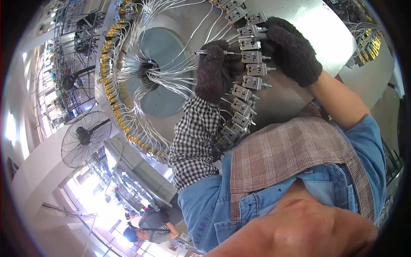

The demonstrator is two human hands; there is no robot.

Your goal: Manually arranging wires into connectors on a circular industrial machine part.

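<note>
My left hand (212, 70), in a dark knitted glove below a black-and-white checked sleeve, is closed around a slim metal rod (200, 52). The rod lies crosswise, its far end reaching the inner side of a small metal block (251, 57). This block belongs to a curved row of similar silver blocks with short stems on their outer side. Against the outer side of the upper blocks (248, 43) is my right hand (293, 53), also gloved, with its fingers curled by the stems. What those fingers grip is hidden.
A round metal table (171, 23) carries white wires (165, 78) fanning from its centre to gold-coloured fittings (107, 77) along the rim. More wired gold fittings (371, 46) sit at far right. A standing fan (85, 135) and another person (154, 226) are at left.
</note>
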